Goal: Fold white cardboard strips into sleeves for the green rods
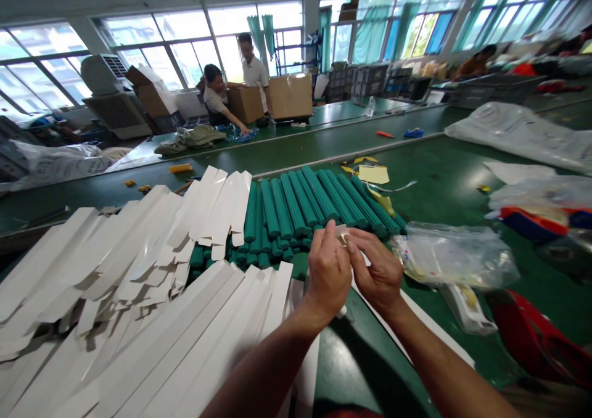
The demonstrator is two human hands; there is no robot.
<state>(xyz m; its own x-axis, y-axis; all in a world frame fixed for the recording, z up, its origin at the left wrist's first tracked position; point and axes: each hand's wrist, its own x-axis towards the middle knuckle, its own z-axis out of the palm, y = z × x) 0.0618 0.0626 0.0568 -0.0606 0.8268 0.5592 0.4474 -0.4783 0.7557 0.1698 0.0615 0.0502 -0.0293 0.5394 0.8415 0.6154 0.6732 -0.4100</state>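
So the biggest thing here is the green worktable [430, 171], running right across the frame. Next up, a big messy spread of white cartons [166, 338] covers the left and lower left, lots of them overlapping. Then there's a pile of green ridged rods [305, 202] in the middle, lying side by side and stacked. A whitish plastic sack [522, 131] sits at upper right, and a clear plastic bag [457, 258] lies right of center, just beside the right hand [377, 270]. That one and the left hand [329, 276] are close together at the center, in front of the rods, fingertips of both pinching the same thing. That's the smallest: a small pale piece [342, 237], mostly hidden by fingers, so can't tell what it is.
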